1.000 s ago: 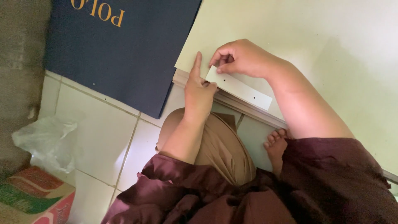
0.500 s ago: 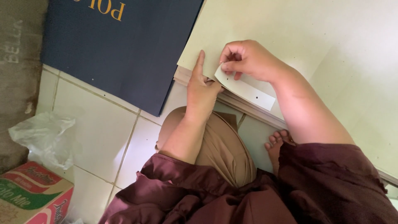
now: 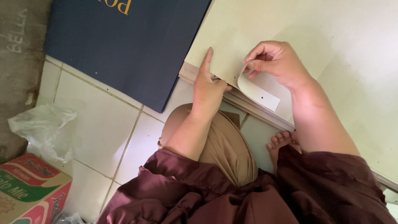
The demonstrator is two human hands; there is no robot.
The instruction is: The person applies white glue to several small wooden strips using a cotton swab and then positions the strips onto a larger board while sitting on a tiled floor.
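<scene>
Right hand (image 3: 278,63) is pinching the curling white strip (image 3: 255,90) at the cream sheet's (image 3: 265,25) near edge; left hand (image 3: 210,83) is pressing that edge beside it, index finger extended.

the cardboard box (image 3: 29,191) is cut off at the left and bottom edges; the navy sheet (image 3: 124,45) runs past the top.

Paper stack (image 3: 315,45) lies on the tiled floor (image 3: 99,124), far side of the person's knee (image 3: 224,141). Left of the stack, touching it: flat bag (image 3: 124,45), also on the floor. Left hand (image 3: 209,87) rests on the stack's near edge, index finger pointing away. Right hand (image 3: 275,62) just right of it, on top of the stack, pinching a card strip (image 3: 257,89) that curls up off the paper betw. both hands. Bare foot (image 3: 280,143) below the strip, under the stack's edge. Far left: plastic bag (image 3: 45,128) on the floor, carton (image 3: 29,186) nearer than it, bottom-left corner.
</scene>
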